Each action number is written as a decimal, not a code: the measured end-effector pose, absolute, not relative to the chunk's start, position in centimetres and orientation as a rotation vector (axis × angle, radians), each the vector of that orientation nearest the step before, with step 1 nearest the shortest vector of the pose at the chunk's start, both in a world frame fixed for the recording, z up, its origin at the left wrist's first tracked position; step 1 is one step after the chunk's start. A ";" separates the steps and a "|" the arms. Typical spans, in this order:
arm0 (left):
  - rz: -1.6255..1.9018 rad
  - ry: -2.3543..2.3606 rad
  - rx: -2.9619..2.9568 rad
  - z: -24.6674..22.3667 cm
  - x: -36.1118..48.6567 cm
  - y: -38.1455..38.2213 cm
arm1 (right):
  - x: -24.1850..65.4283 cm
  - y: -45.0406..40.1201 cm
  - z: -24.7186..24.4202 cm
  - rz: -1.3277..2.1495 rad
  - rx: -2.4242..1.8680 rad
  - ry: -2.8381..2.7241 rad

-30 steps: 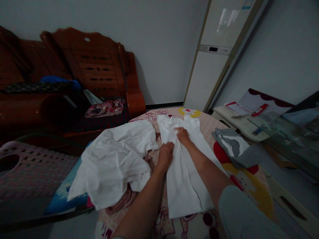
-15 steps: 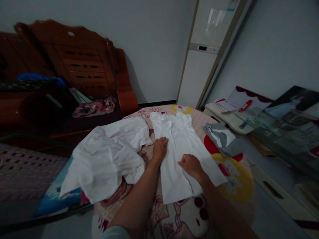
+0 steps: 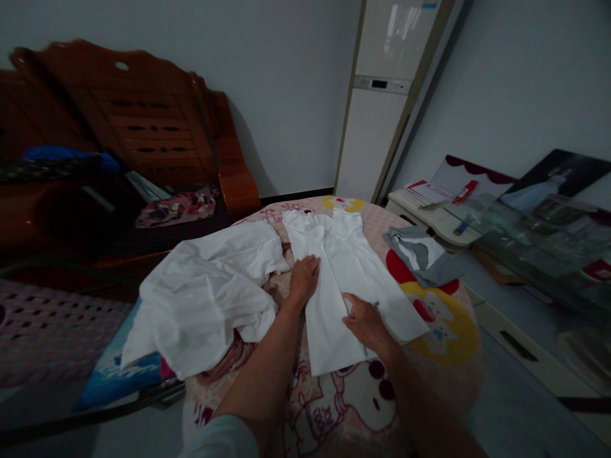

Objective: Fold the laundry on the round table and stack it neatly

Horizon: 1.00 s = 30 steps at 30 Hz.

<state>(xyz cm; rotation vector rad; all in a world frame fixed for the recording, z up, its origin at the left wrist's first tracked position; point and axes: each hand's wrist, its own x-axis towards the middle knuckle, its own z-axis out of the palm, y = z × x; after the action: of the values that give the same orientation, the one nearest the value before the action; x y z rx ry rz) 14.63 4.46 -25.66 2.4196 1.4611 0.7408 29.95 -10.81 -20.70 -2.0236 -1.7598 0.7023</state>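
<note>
A white shirt (image 3: 334, 254) lies spread on the round table, its collar end away from me and its front edges meeting along the middle. My left hand (image 3: 304, 278) rests flat on the shirt's left side, fingers stretched forward. Lower down, near the front opening, my right hand (image 3: 365, 320) has its fingers bent in a pinch at the fabric edge. To the left, a crumpled white garment (image 3: 205, 299) covers part of a brownish pink cloth (image 3: 233, 359). A folded grey and white garment (image 3: 422, 254) sits at the right.
The table bears a patterned pink cover (image 3: 334, 413). Behind at left stands a wooden bench (image 3: 153, 121) with cloths on it. A glass-topped cabinet (image 3: 534, 242) is at the right, and a tall white appliance (image 3: 377, 127) stands at the back.
The view has shifted slightly. My right hand has moved a little along the shirt's front edge, with the thumb and index finger changing position. My left hand stays on the shirt's left side.
</note>
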 end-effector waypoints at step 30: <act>0.401 1.127 2.752 -25.1 17.5 -0.2 | 36.2 -13.2 -22.2 -0.018 -2.450 -1.693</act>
<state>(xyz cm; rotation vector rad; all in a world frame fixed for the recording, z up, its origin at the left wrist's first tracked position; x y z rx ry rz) 17.49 -0.22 -25.14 2.7520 1.1268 0.4007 36.22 -13.22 -22.25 -2.4496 -1.6934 -0.0178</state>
